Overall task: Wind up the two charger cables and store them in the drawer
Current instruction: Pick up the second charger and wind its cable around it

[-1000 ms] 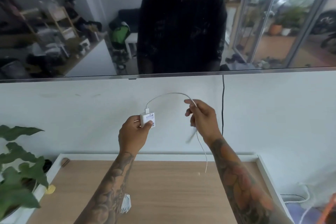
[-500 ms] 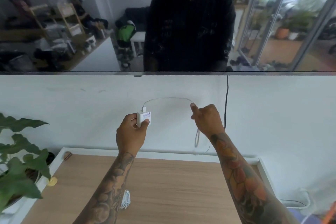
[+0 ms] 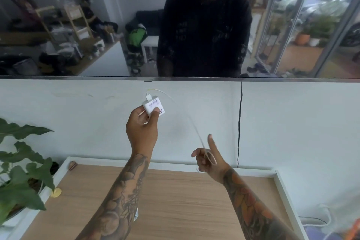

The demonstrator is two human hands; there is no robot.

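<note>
White charger block (image 3: 153, 107), handwriting on its face, held up against the pale wall (image 3: 292, 122), thin white cable (image 3: 191, 129) plugged into its top and arcing down to the right. Left hand (image 3: 141, 132) raised, thumb and curled fingers clamped around the block's lower corner. Right hand (image 3: 209, 159) lower and well apart from the left, index finger pointing straight up, remaining fingers curled on a small loop of the cable wound at the hand. Both tattooed forearms stretched over a wooden tabletop (image 3: 165, 200) with a white rim. Second white cable bundle (image 3: 136, 214) partly hidden beneath the left forearm. Green potted plant (image 3: 21, 171) at the left edge. Black cord (image 3: 240, 122) hanging down the wall. Dark reflective screen (image 3: 78, 25) mounted above, mirroring a person in dark clothing.
</note>
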